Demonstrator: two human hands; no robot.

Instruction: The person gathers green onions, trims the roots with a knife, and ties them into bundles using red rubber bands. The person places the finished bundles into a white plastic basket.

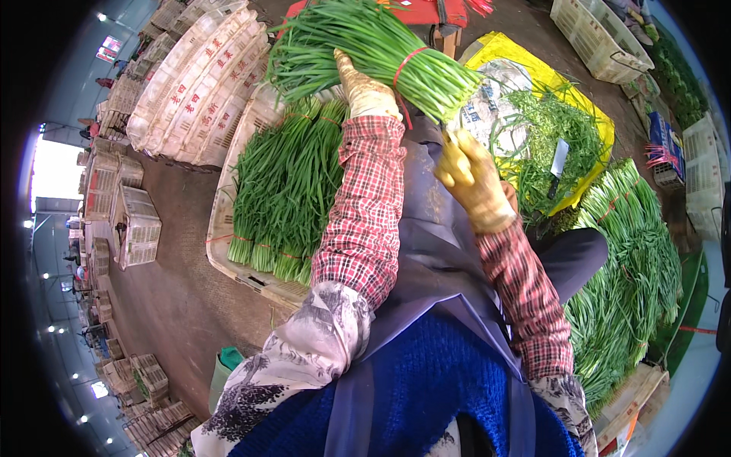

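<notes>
My left hand [365,88], in a stained glove, holds a large bundle of green garlic chives [365,51] with a red tie round its stalks. The cut stalk ends point down to the right. My right hand [471,174], in a yellowish glove, is just below those ends, its fingers bent; whether they pinch a stalk or touch the bundle cannot be told. A knife [559,159] with a broad blade and dark handle lies on loose trimmings [577,128] over a yellow sheet [605,128], right of my right hand.
On the left, a plastic crate [220,228] holds tied chive bundles [291,183]. Stacked white crates [200,85] stand behind it. More chives [622,274] are piled at the right. An empty-looking crate [599,43] stands at the upper right. A red cloth [425,12] covers something ahead.
</notes>
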